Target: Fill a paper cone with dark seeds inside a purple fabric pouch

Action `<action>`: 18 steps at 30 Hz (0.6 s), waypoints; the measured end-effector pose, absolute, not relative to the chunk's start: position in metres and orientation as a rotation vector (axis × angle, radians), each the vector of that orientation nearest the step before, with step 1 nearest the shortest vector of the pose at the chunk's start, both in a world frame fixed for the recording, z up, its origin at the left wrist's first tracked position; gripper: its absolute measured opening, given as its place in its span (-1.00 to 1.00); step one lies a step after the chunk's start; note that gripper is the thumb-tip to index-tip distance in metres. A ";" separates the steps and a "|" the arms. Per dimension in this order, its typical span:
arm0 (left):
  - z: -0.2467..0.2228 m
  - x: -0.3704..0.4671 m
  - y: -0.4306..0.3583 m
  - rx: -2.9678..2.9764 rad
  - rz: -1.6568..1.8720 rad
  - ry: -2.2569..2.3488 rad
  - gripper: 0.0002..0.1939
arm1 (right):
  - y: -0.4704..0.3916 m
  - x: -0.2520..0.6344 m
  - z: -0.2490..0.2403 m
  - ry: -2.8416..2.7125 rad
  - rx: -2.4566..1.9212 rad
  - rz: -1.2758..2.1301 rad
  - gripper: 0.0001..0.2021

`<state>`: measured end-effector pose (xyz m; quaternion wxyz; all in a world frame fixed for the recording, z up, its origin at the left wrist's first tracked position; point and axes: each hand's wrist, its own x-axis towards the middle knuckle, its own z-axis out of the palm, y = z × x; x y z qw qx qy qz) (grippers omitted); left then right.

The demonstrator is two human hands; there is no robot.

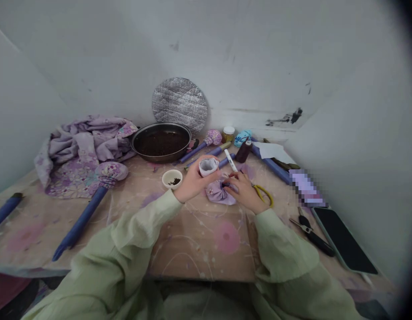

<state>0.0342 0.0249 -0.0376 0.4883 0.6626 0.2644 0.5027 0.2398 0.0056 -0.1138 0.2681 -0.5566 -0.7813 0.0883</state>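
The gathered lilac floral cloth lies on the table, nearer the person than the dark round metal pan and to its right. The right hand is positioned over this cloth, fingers bent and pinching at its dark gathered centre. The left hand grips a small, pale, open-topped cup-shaped piece, fingers curled around its side, opening upward, just beside the cloth. A small white round bowl containing dark bits sits in front of the pan. Right of the pan are a white marker, a dark brown bottle and a lidded glass jar. Yellow-handled scissors lie farther right and nearer the person, partly behind the right hand. Behind the pan, a silver quilted disc leans on the white wall. Left of the pan are a heap of lilac floral fabric and a blue-wrapped stick with a padded floral head.
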 end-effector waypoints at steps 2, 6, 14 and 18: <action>-0.039 0.045 0.027 1.570 1.222 0.637 -0.68 | 0.003 0.240 -0.115 -2.114 -1.492 0.215 -0.82; -0.037 0.063 0.032 1.505 1.194 0.634 -0.66 | 0.001 0.240 -0.122 -2.092 -1.441 0.201 -0.88; -0.012 0.061 0.028 1.594 1.307 0.501 -0.64 | -0.009 0.233 -0.123 -1.957 -1.219 0.277 -0.83; -0.028 0.060 0.023 1.612 1.230 0.565 -0.64 | -0.014 0.225 -0.124 -1.967 -1.116 0.363 -0.91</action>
